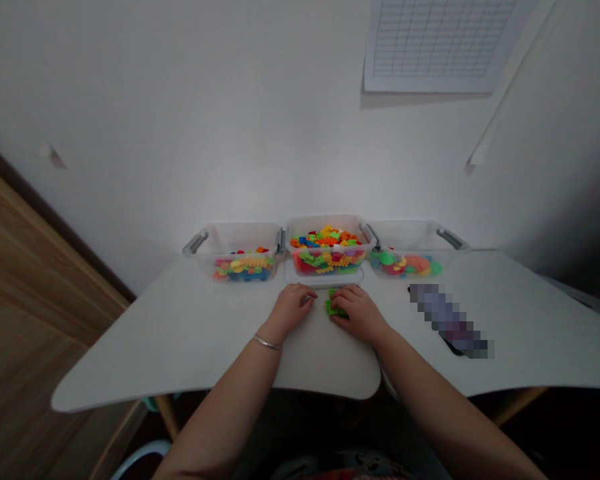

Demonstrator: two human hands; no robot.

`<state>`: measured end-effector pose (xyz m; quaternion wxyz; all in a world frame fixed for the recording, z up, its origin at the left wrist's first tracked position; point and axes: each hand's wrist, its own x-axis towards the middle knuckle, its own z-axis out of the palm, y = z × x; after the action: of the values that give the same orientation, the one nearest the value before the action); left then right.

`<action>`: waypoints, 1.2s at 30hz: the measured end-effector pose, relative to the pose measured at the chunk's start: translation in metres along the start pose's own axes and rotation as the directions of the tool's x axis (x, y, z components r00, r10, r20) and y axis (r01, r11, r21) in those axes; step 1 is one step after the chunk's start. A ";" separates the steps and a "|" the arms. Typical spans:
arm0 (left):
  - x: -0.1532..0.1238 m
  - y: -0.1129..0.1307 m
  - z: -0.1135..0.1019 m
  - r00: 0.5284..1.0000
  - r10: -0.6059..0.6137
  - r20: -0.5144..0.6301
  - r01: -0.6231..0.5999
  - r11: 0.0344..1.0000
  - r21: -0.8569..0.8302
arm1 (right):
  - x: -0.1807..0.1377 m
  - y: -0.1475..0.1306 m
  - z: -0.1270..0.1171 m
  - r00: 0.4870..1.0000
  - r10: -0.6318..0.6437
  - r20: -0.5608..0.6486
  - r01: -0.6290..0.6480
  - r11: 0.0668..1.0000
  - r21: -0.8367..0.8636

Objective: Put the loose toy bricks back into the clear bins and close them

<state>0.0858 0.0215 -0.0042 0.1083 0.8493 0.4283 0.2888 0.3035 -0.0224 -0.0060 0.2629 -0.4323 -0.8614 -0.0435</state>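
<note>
My right hand (356, 309) rests on the white table (190, 333) with its fingers curled over a green plastic piece (333, 305), partly hidden under them. My left hand (291, 306) lies just left of it, palm down, fingers loosely curled and pointing at the green piece; nothing shows in it. A thin silver bracelet (267, 343) circles my left wrist. Both hands sit right in front of the middle clear bin (326, 252), which is full of mixed colourful building bricks.
A left clear bin (237, 257) holds a shallow layer of coloured pieces. A right clear bin (411, 253) holds round coloured pieces. A dark flat object (450, 320) lies on the table to the right. A gridded sheet (440, 43) hangs on the wall.
</note>
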 end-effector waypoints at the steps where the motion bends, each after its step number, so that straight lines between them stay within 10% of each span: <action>1: 0.000 0.000 0.000 1.000 0.003 0.003 -0.003 1.000 -0.002 | 0.000 -0.001 0.000 1.000 -0.014 -0.014 0.014 1.000 -0.007; 24: 0.000 0.000 0.001 1.000 0.016 -0.006 -0.016 1.000 -0.008 | 0.004 -0.012 0.003 0.997 -0.058 0.055 0.066 0.985 -0.161; 36: 0.000 0.001 -0.001 1.000 0.001 -0.014 -0.002 1.000 -0.014 | 0.005 -0.012 0.005 0.978 0.100 -0.182 -0.078 0.989 0.129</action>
<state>0.0857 0.0206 -0.0029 0.1111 0.8468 0.4264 0.2981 0.2897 -0.0249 -0.0058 0.3706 -0.4477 -0.8135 -0.0199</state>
